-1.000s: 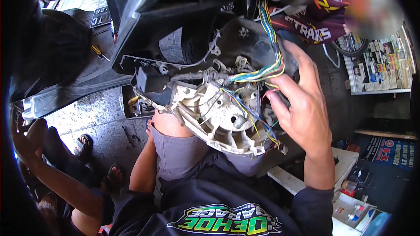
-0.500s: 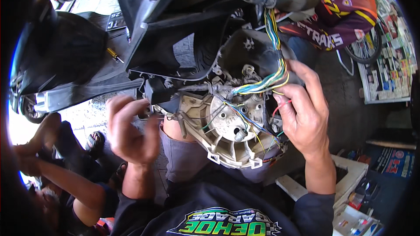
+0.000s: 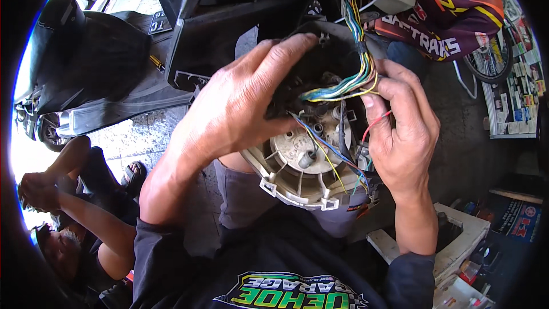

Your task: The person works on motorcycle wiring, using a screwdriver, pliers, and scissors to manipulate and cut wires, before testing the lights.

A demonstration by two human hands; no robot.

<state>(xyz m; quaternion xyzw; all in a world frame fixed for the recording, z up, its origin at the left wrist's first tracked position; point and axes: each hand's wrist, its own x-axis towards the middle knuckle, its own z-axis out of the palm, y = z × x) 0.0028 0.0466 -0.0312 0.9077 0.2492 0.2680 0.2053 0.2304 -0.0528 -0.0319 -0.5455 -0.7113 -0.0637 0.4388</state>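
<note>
A bundle of coloured wires (image 3: 355,31) runs down from a dark sleeve and bends left over the back of a round, pale headlight housing (image 3: 291,157). My right hand (image 3: 405,123) is closed at the bend, thumb and fingers pinching the wires; a red wire end sticks out beside the thumb. Over the housing's left side reaches my left hand (image 3: 234,94), thumb and fingers spread wide, no held object showing. Its thumb tip is near thin blue and yellow wires (image 3: 323,146) that cross the housing. The hand covers part of the dark shell and wiring behind.
Black scooter panels (image 3: 229,17) stand at the far side. Another scooter's seat (image 3: 86,51) is at left, with a yellow-handled screwdriver (image 3: 156,63) beside it. A co-worker's arm (image 3: 86,212) shows at lower left. A pale frame (image 3: 440,240) stands at lower right, beneath shelves (image 3: 517,80) of small goods.
My left hand has moved right and away from me, from beside the housing to over it, its fingers spreading. My right hand keeps its pinch on the wires. The view has shifted slightly.
</note>
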